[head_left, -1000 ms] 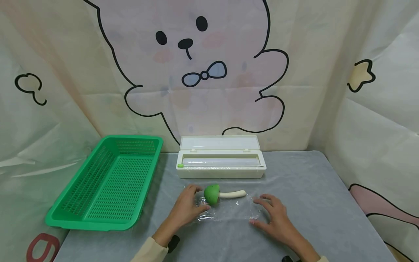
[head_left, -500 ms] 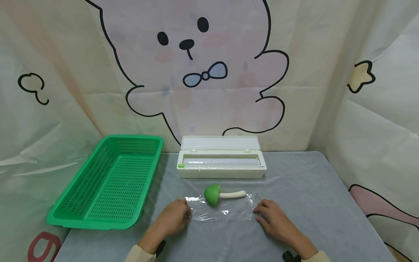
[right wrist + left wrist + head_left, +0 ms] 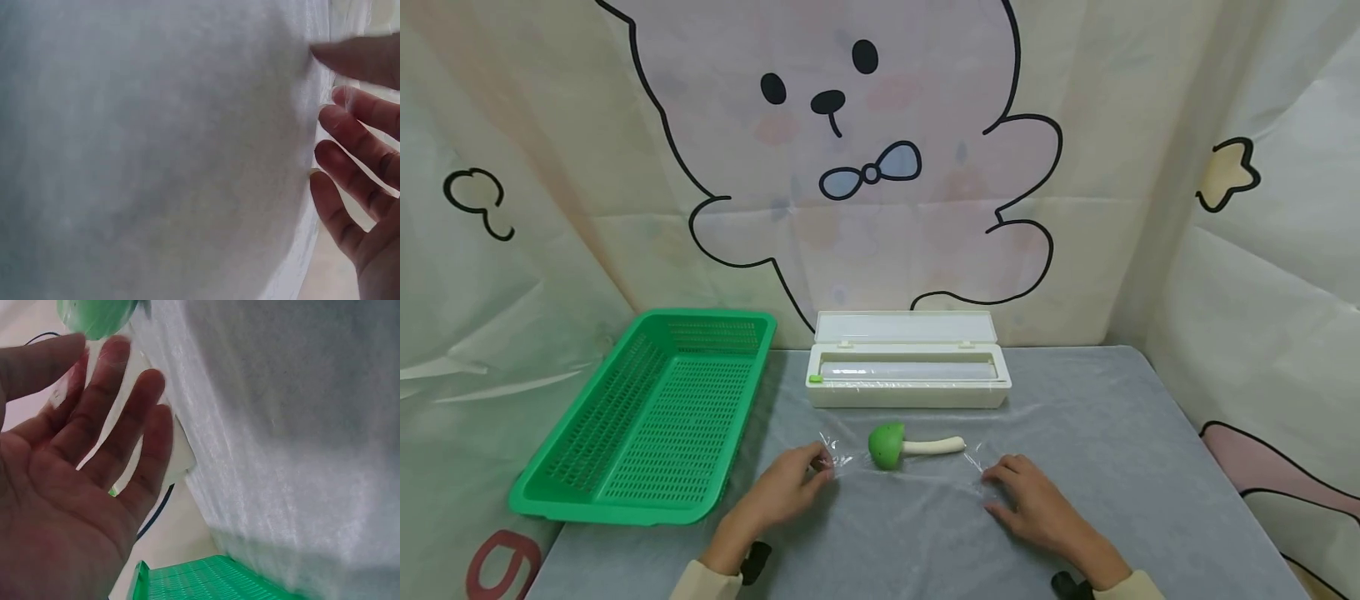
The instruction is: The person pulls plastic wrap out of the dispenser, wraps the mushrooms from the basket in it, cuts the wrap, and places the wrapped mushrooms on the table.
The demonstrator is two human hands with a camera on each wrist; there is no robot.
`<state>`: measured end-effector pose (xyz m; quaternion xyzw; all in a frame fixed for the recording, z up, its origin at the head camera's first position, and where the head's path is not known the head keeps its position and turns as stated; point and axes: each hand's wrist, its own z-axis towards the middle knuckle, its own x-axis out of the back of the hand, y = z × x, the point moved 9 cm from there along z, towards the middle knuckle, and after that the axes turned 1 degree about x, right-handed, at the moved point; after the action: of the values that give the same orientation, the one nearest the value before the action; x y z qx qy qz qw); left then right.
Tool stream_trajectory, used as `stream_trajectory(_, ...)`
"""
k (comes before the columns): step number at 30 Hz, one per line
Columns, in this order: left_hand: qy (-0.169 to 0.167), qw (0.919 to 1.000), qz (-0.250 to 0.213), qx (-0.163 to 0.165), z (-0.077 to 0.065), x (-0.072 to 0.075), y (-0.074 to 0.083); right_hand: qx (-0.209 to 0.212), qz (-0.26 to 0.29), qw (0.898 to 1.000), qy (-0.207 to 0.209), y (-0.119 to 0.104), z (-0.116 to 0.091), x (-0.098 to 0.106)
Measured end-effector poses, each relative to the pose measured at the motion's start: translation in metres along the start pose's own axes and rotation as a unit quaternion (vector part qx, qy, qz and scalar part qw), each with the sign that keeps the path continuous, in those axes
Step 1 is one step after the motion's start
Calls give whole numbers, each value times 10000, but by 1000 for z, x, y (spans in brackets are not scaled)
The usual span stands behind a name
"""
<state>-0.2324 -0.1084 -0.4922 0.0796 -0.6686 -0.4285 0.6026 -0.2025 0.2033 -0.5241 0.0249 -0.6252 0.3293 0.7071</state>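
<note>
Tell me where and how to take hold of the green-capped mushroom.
Its pale stem, around the middle, is likely the best grip, pinched from above, coming from the side of the right hand. The mushroom lies on its side, stem pointing that way; the stem is slim, while the green cap is wide and rounded. Clear film shows near both ends.
</note>
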Motion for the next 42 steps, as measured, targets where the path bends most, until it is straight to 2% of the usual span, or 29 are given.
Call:
stream_trajectory(3, 222, 9995, -228, -1, 1, 3, -2, -32, 123, 9996, 242, 0, 0, 3)
stream_trajectory(6, 443, 9977, -519, 60, 1, 5, -6, 90, 339, 9963, 785, -1, -1, 12)
stream_trajectory(10, 727, 9936, -853, 145, 0, 8, -10, 480, 592, 9836, 1633, -4, -2, 28)
stream_trajectory(13, 910, 9905, -1021, 105, -1, 10, -10, 658, 785, 9740, 2022, -6, -1, 38)
stream_trajectory(19, 1216, 9827, -1380, -198, -1, 16, -2, 577, 1354, 9658, 2135, -8, 3, 47)
stream_trajectory(22, 1358, 9797, -1420, -386, -1, 18, 3, 365, 1548, 9649, 2091, -7, 5, 47)
stream_trajectory(25, 1468, 9779, -1443, -360, 1, 19, 4, 88, 1561, 9648, 2114, -4, 7, 47)
stream_trajectory(31, 1848, 9738, -1321, 71, 10, 24, 1, -130, 1641, 9561, 2425, 2, 20, 51)
stream_trajectory(35, 2305, 9655, -1134, 424, 17, 29, -2, -348, 1535, 9476, 2778, 7, 32, 55)
stream_trajectory(39, 2734, 9494, -1009, 1173, 22, 32, -13, -845, 1010, 9408, 3125, 12, 42, 58)
stream_trajectory(42, 2834, 9340, -997, 1935, 24, 31, -25, -1325, 790, 9358, 3170, 17, 47, 57)
